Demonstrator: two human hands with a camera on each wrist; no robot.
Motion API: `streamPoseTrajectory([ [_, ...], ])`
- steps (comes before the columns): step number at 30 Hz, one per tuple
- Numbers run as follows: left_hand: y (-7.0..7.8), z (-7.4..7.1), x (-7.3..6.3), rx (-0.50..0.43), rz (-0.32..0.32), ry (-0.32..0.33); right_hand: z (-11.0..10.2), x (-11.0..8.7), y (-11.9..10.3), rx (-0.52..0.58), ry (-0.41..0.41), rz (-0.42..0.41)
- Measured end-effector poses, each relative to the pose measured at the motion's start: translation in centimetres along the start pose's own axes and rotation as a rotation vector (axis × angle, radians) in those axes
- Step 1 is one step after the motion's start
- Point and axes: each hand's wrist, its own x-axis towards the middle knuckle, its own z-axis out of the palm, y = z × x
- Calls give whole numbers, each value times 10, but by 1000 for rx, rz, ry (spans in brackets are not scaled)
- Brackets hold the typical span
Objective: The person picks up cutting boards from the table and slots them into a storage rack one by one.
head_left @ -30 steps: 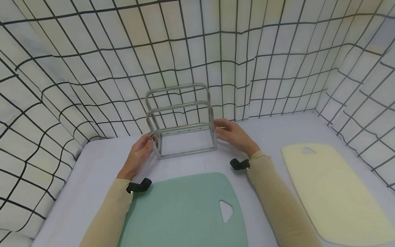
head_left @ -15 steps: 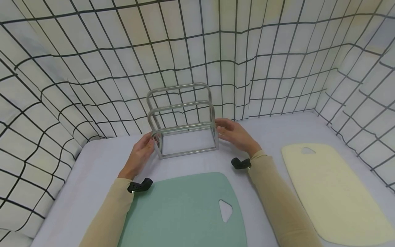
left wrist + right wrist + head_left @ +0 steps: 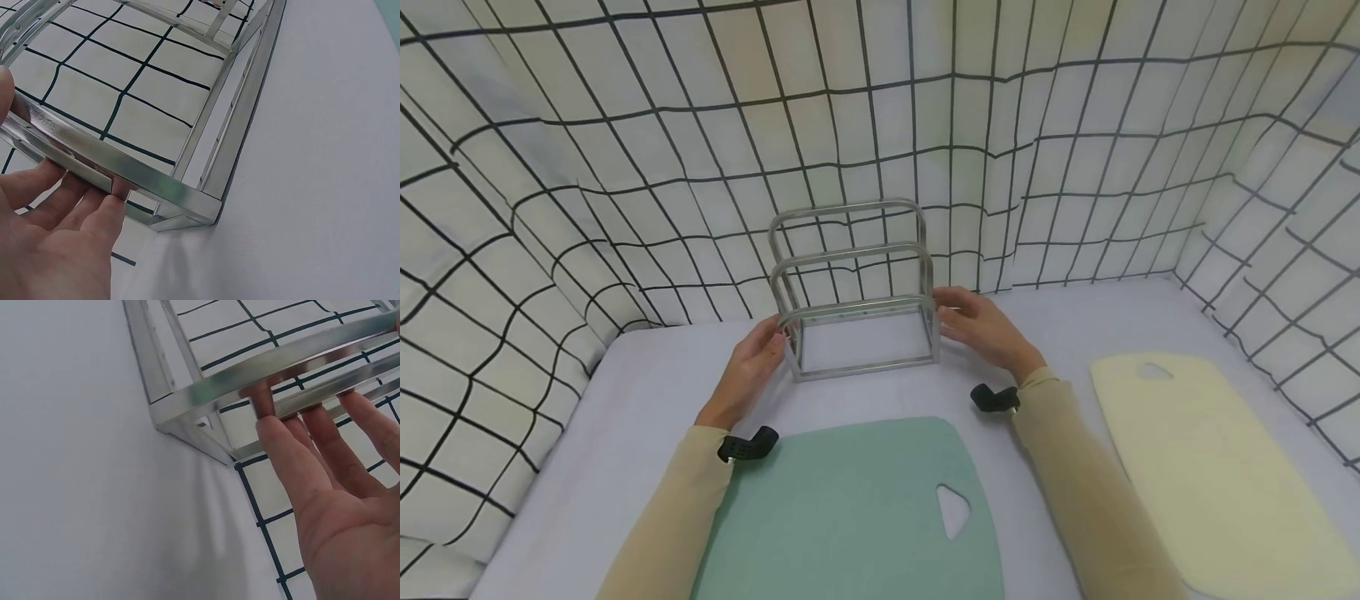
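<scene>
The metal rack [image 3: 857,307] stands upright just left of the centre of the head frame, its base on the white surface [image 3: 617,442]; it is silver and glossy, with three hoops one behind another, their upper corners rounded, above a rectangular base; in both wrist views its bars look flat and polished, a greenish patch and finger-coloured reflections showing on the metal; through the hoops and base, the head view shows dark grid lines of the checked cloth [image 3: 872,125] and the white surface below.

The left hand [image 3: 748,371] grips the rack's left side, fingers curled to the bars in the left wrist view, the thumb cut off at the left edge; the right hand [image 3: 985,329] holds the opposite side, fingertips against the bars, only a sliver of its thumb showing at the upper right of the right wrist view.

A green board [image 3: 850,508] with a cut-out handle lies at lower centre of the head frame, between the sleeved forearms; a pale yellow board [image 3: 1217,467], also with a handle hole, lies at lower right.
</scene>
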Motion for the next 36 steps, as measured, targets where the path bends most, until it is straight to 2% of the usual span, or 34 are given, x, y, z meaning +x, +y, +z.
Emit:
streamPoseTrajectory([
  [6, 2, 0, 2, 5, -2, 2, 4, -4, 0, 74, 11, -10],
  [18, -2, 3, 0, 3, -18, 16, 11, -8, 3, 59, 28, -18],
  [36, 2, 5, 2, -9, 12, 13, 11, -9, 3, 53, 50, -28],
])
